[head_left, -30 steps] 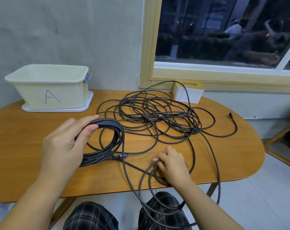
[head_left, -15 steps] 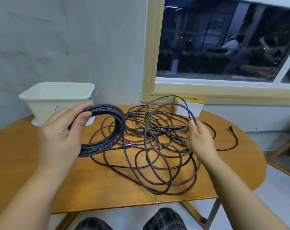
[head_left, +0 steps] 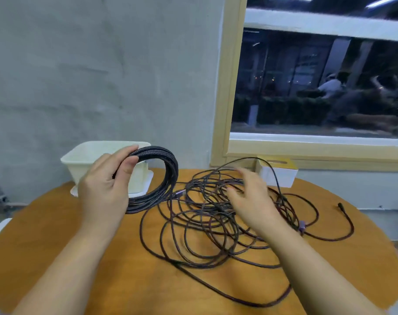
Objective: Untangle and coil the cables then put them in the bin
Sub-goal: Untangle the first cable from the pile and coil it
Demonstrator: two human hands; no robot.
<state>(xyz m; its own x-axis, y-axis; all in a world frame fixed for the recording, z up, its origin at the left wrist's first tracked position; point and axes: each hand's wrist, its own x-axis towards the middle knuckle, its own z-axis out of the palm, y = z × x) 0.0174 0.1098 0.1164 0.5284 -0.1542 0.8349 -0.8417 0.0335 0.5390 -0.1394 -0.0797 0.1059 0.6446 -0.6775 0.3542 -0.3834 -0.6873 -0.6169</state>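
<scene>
My left hand (head_left: 103, 186) grips a neat coil of dark braided cable (head_left: 161, 178) and holds it upright above the table, in front of the cream bin (head_left: 91, 155). A loose tangle of thin dark cable (head_left: 207, 226) sprawls over the middle of the wooden table (head_left: 57, 235). Over that tangle hovers my right hand (head_left: 250, 201), blurred, with fingers spread and nothing clearly held. One free cable end with a plug (head_left: 340, 205) lies at the right.
The bin stands at the back left on a white tray, against the grey wall. A small white and yellow box (head_left: 277, 171) sits under the window sill. The table's rounded edge curves near on both sides.
My right hand has let go of the raised loops, which dropped back onto the table. The left hand lifted the coil higher toward the bin. The camera tilted upward.
</scene>
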